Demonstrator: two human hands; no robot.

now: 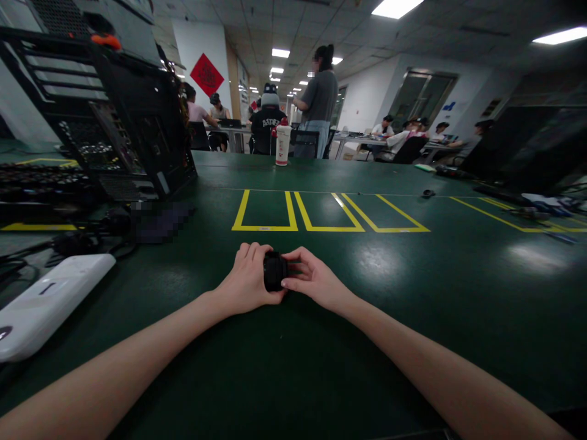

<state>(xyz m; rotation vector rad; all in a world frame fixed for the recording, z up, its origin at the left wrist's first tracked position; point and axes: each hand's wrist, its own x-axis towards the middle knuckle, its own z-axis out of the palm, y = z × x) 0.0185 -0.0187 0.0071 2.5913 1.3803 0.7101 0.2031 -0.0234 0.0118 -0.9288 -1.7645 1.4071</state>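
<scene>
A small chunky black object, with a stepped, lens-like right side, is between my two hands in the middle of the view, just over the green table. My left hand is wrapped round its left side, the thumb along the bottom. From the right, my right hand pinches its right side with thumb and fingertips. Its exact kind cannot be made out, as the fingers cover part of it.
Yellow tape outlines mark the table ahead. A white paper cup stands at the far edge. An open black computer case, cables and a white device are at left. A small black ring lies at right. People work beyond.
</scene>
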